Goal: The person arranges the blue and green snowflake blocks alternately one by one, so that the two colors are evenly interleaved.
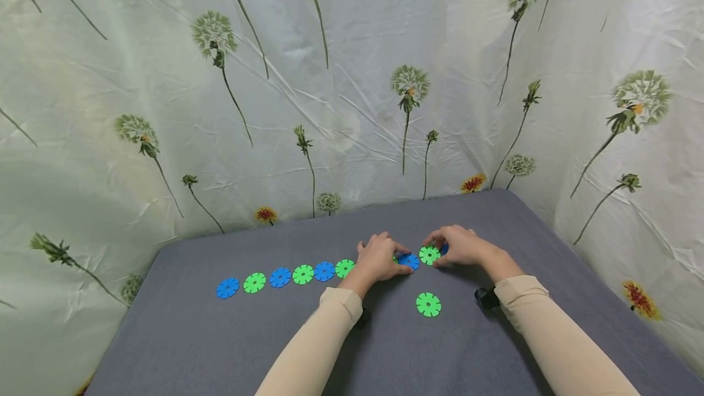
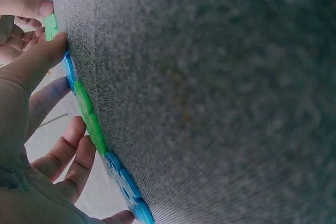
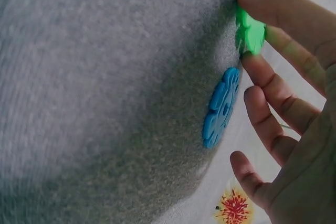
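Observation:
Flat, notched plastic discs in green and blue lie in a row on the grey cloth. My left hand (image 1: 379, 258) pinches a blue disc (image 1: 409, 261) at its edges with thumb and index finger. Just right of it, my right hand (image 1: 464, 246) holds a green disc (image 1: 429, 255) between thumb and fingers. The left wrist view shows another green disc (image 2: 88, 116) and a blue one (image 2: 126, 184) beneath the left hand's other fingers. A further blue disc (image 3: 221, 108) lies under the right hand, mostly hidden from the head view.
Leftward the row runs on through a green disc (image 1: 344, 268), a blue disc (image 1: 324, 271) and several more. A single green disc (image 1: 428, 304) lies nearer, between the forearms. Behind the cloth-covered table (image 1: 308, 347) hangs a flower-print curtain (image 1: 352, 102).

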`<control>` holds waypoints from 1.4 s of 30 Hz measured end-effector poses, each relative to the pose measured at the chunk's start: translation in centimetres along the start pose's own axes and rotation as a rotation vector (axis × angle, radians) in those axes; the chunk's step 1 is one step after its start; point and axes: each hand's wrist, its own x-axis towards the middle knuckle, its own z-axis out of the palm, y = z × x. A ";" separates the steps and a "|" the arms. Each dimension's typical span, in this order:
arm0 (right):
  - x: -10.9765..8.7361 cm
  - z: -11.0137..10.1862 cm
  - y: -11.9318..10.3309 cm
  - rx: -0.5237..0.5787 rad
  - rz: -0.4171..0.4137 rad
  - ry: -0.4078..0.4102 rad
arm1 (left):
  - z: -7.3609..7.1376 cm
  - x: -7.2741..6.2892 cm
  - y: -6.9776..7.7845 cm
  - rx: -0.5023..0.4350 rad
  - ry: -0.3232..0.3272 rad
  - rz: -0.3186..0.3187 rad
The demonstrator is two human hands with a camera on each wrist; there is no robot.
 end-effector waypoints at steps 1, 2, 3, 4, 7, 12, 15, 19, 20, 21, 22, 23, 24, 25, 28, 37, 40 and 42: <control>0.0 0.0 0.1 -0.002 -0.004 -0.002 | 0.0 0.0 0.0 -0.002 0.000 -0.003; 0.0 0.0 0.1 -0.006 -0.009 -0.004 | 0.0 0.0 0.0 -0.003 0.001 -0.005; 0.0 0.0 0.2 -0.013 -0.017 -0.004 | 0.0 0.0 0.0 -0.005 0.002 -0.007; -0.1 0.0 0.2 -0.022 -0.025 -0.002 | 0.0 0.0 0.1 -0.006 0.002 -0.010; -0.2 0.0 0.3 -0.046 -0.047 0.008 | -0.1 0.0 0.1 -0.009 0.004 -0.015; -0.7 -0.1 0.3 -0.060 -0.077 0.033 | -0.1 -0.1 0.0 -0.012 0.008 -0.016; -1.0 0.0 0.3 -0.068 -0.093 0.044 | -0.1 -0.2 0.0 -0.014 0.007 -0.018; -1.2 0.1 0.4 -0.080 -0.098 0.051 | -0.1 -0.2 -0.1 -0.017 0.004 -0.020; -1.3 0.2 0.4 -0.084 -0.097 0.053 | 0.0 -0.1 -0.1 -0.017 0.003 -0.019; -1.4 0.2 0.4 -0.087 -0.097 0.054 | 0.0 -0.1 -0.1 -0.017 0.002 -0.020; -1.4 0.2 0.4 -0.094 -0.096 0.057 | 0.0 -0.1 -0.1 -0.017 0.001 -0.020; -1.4 0.3 0.4 -0.101 -0.100 0.061 | 0.0 -0.1 -0.1 -0.017 0.001 -0.020; -1.4 0.3 0.4 -0.104 -0.098 0.064 | 0.0 0.0 -0.1 -0.016 0.001 -0.021; -1.4 0.4 0.4 -0.107 -0.095 0.066 | 0.1 0.0 -0.1 -0.016 0.000 -0.021; -1.3 0.5 0.4 -0.111 -0.091 0.071 | 0.1 0.0 -0.1 -0.016 -0.002 -0.025; -1.2 0.9 0.3 -0.095 -0.083 0.066 | 0.1 0.1 0.0 -0.008 -0.001 -0.027; -1.2 0.9 0.2 -0.097 -0.079 0.061 | 0.1 0.1 0.0 -0.003 -0.001 -0.024; -1.2 1.0 0.1 -0.099 -0.075 0.056 | 0.2 0.1 0.0 -0.002 0.000 -0.023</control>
